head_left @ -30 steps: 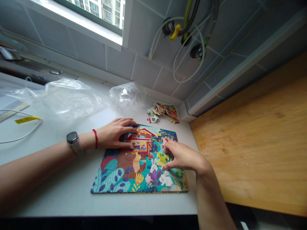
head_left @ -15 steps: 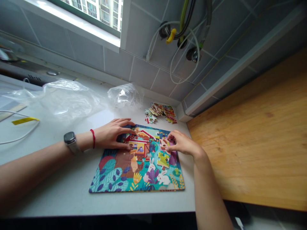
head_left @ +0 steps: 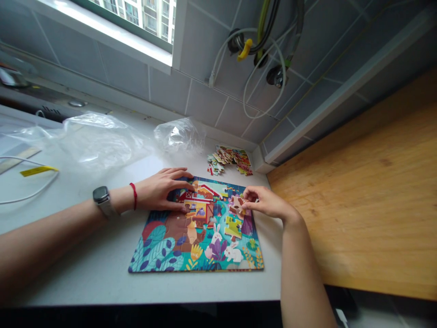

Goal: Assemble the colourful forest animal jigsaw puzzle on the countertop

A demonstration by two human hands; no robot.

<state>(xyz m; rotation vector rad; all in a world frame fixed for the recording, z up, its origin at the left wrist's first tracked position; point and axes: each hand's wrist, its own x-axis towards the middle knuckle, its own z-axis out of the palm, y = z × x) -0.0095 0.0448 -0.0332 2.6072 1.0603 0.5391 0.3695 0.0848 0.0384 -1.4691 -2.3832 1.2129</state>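
Observation:
A colourful jigsaw puzzle (head_left: 211, 241) with rabbits, plants and a barn lies flat on the white counter. My left hand (head_left: 164, 187) rests over its upper left part, fingers spread, thumb and fingertips by the loose barn pieces (head_left: 200, 212). At the puzzle's upper right, my right hand (head_left: 262, 201) pinches a brown and cream puzzle piece (head_left: 238, 205) between thumb and fingers. That piece is slightly tilted above the board. Just below it, a yellow-green piece (head_left: 233, 226) lies on the puzzle.
A heap of loose puzzle pieces (head_left: 232, 158) sits behind the board by the wall corner. Crumpled clear plastic bags (head_left: 99, 136) lie at the back left. A white cable (head_left: 30, 198) with a yellow tag is at far left. A wooden surface (head_left: 358, 196) borders the right side.
My right hand has moved slightly right, and the brown and cream piece in it has turned and shifted. My left hand stays in place.

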